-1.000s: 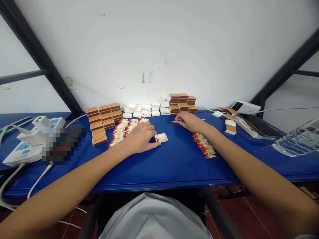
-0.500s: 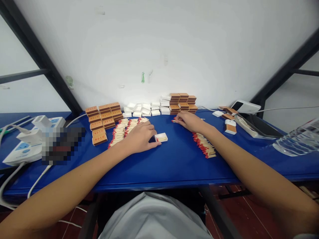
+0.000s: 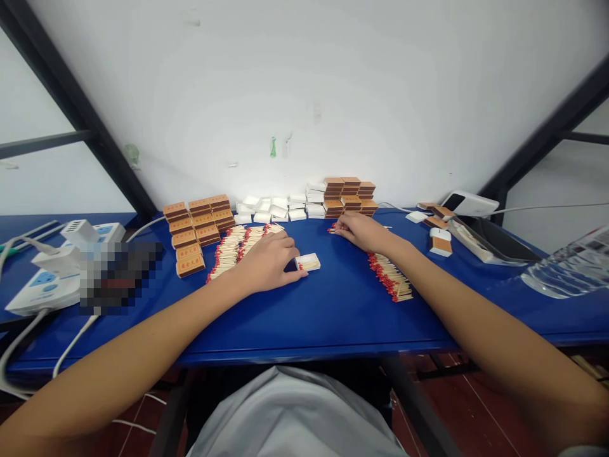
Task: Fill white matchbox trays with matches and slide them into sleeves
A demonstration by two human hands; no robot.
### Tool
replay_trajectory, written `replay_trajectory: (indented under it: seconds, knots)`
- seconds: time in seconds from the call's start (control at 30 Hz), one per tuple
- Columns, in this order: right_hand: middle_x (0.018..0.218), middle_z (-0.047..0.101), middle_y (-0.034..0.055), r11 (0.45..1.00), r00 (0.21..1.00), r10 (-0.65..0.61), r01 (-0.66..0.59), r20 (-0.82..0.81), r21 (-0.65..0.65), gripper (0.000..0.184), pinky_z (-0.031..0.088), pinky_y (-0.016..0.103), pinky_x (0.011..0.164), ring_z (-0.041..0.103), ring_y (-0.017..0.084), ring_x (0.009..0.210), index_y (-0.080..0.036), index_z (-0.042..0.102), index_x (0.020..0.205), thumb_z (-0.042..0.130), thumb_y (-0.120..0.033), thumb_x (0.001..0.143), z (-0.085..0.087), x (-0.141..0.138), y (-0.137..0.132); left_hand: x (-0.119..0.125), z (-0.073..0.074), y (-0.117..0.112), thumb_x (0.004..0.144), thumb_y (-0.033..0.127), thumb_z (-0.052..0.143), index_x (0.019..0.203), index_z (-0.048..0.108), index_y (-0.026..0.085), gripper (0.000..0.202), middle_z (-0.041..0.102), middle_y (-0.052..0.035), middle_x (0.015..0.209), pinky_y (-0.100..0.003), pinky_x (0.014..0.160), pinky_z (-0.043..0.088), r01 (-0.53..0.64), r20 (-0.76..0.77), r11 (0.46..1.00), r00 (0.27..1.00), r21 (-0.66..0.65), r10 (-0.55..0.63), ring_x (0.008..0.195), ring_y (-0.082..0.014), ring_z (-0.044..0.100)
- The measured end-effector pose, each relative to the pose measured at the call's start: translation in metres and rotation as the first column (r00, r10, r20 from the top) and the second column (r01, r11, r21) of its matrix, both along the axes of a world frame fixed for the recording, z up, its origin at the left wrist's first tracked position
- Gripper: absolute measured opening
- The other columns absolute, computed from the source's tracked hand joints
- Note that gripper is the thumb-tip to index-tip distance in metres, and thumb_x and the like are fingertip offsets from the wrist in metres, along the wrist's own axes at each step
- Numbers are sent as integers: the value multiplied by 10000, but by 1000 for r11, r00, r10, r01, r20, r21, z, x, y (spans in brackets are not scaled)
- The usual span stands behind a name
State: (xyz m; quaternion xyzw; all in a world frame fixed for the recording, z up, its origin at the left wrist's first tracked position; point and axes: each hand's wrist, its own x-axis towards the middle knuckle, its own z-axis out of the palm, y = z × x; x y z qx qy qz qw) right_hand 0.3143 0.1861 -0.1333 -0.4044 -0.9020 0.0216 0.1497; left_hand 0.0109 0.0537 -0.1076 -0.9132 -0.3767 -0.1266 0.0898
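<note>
My left hand (image 3: pixel 272 261) rests on the table with its thumb and fingers curled round the left end of a small white matchbox tray (image 3: pixel 310 260). A few matches lie in that tray. Part of a wide row of red-tipped matches (image 3: pixel 231 251) runs beneath and behind this hand. Farther back on the right, the bent fingers of my right hand (image 3: pixel 356 230) are closed on matches (image 3: pixel 332 230), whose red heads show at the fingertips. Below my right wrist spreads another row of matches (image 3: pixel 389 278), partly covered by the forearm.
Stacked orange matchboxes (image 3: pixel 196 233) stand at left. White trays (image 3: pixel 271 208) and matchbox sleeves (image 3: pixel 350 197) line the wall. A power strip (image 3: pixel 61 270) lies far left; a white device (image 3: pixel 469 204), loose boxes (image 3: pixel 440 242) and a plastic bottle (image 3: pixel 566 270) are at right.
</note>
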Motion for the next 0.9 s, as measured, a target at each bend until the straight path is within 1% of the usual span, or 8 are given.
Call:
replay_trajectory:
  seconds: [0.1,0.2,0.37,0.47,0.53,0.67,0.77,0.9]
  knots:
    - [1035,709,170,1000,1000,-4,4,-12,-15,210,488,393,811,656,298,922,-179,680,963,536,-318,1026,3,-1,-2,0,1,-1,992,516,721,1026,815,146,383,744,-107,964,-440,949,526,-2,0,1000,1000,-2,2,1006,-296,662]
    - [1008,704,159,1000,998,8,-9,-67,-18,218,486,393,801,650,294,907,-188,679,947,547,-343,1024,10,-7,-14,0,1,-1,990,509,725,1013,817,152,369,742,-105,958,-439,949,523,-7,5,1000,1000,3,7,1011,-296,662]
    - [988,686,114,987,978,126,-140,-166,-73,267,467,365,760,627,253,857,-206,667,967,543,-428,1050,27,-34,-58,0,-1,0,995,508,717,1045,812,150,374,736,-105,979,-442,940,510,-13,12,1000,1000,2,13,1029,-298,647]
    - [995,672,94,970,967,207,-223,-148,-99,224,456,357,771,612,239,871,-215,642,975,521,-378,1069,32,-53,-84,0,0,0,1009,514,693,1035,807,145,387,725,-102,963,-437,933,502,-14,-6,1000,1000,-2,13,1024,-295,639]
    - [1020,669,98,961,963,249,-259,-105,-97,195,452,360,788,608,241,898,-212,629,978,500,-320,1076,32,-61,-95,0,0,0,1016,516,680,1019,802,143,392,720,-101,953,-433,925,499,-13,-16,1000,1000,3,13,1013,-292,638]
    - [1052,659,113,965,967,252,-255,-42,-57,186,447,366,796,605,252,936,-201,619,987,463,-245,1077,26,-66,-100,0,-1,0,1014,497,685,1042,796,148,367,733,-103,996,-430,945,499,-8,-10,1000,1000,8,8,1020,-285,641]
    - [1053,659,108,966,967,252,-254,-43,-54,169,451,363,807,610,251,943,-205,624,998,485,-261,1077,25,-65,-98,0,-1,1,1007,498,696,1032,797,154,359,734,-103,989,-436,951,503,-6,-3,1000,1000,7,6,1011,-285,639]
    - [1042,665,98,965,967,247,-250,-56,-77,124,455,353,792,623,241,918,-219,642,989,548,-269,1052,29,-61,-95,-1,-1,1,1011,510,686,1001,800,155,373,731,-108,971,-437,937,508,4,-2,1000,1000,8,-4,1005,-291,644]
